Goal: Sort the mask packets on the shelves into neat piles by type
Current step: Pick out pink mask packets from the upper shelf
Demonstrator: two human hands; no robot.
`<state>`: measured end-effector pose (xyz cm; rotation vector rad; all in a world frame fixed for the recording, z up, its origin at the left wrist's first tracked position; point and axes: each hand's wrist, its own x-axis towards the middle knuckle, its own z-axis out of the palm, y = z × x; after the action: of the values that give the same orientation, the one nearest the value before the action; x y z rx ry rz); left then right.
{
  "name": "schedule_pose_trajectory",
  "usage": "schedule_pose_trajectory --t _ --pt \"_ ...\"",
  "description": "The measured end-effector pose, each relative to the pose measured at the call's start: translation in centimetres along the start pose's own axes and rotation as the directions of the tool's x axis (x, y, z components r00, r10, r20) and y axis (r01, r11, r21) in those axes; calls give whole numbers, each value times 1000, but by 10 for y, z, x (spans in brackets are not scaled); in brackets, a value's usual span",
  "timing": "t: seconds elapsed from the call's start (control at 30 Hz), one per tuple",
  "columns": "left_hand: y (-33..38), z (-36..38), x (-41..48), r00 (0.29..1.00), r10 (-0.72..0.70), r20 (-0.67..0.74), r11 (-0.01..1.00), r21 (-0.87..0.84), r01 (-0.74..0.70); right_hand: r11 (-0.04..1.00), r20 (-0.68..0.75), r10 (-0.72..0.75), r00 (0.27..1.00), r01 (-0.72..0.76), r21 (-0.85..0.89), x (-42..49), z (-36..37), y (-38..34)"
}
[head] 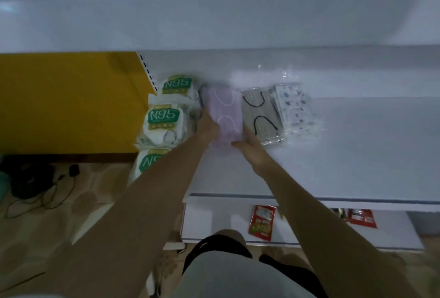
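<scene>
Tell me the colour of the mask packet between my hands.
The mask packet is pale purple with white ear loops; the head view shows it.

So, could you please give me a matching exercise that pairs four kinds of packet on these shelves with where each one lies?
Things: 1 N95 packets; 2 purple mask pile; 3 patterned packets; 4 red packets.
Places: A on the lower shelf; B between the left hand and right hand; C left end of the mask row; D right end of the mask row.
Pairs: 1-C; 2-B; 3-D; 4-A.
</scene>
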<state>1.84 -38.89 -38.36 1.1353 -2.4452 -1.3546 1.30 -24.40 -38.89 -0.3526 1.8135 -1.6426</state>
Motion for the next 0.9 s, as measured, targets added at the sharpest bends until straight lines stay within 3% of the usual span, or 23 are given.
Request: schedule_pose_trajectory --t 0.13,0.27,0.4,0.67,0.8,0.9 --pt "-1 8 1 999 43 6 975 220 -43 996 -76 7 997 -14 -92 0 -3 6" --pt "-6 15 -1 992 127 30 849 514 -124 984 -67 9 998 -21 -177 -3 1 1" --pt "-12 22 1 928 339 156 708 607 -361 974 -107 -7 994 -17 -227 0 1 0" --pt "-11 19 -9 956 183 228 728 622 -288 961 -178 -41 983 -10 -275 -37 -28 8" --pt "-5 10 -17 937 228 263 729 592 -344 925 -148 -53 988 -7 -381 -57 -37 5" --pt "3 1 -36 922 320 217 715 583 -385 839 -76 -108 991 50 -543 -73 -41 -7"
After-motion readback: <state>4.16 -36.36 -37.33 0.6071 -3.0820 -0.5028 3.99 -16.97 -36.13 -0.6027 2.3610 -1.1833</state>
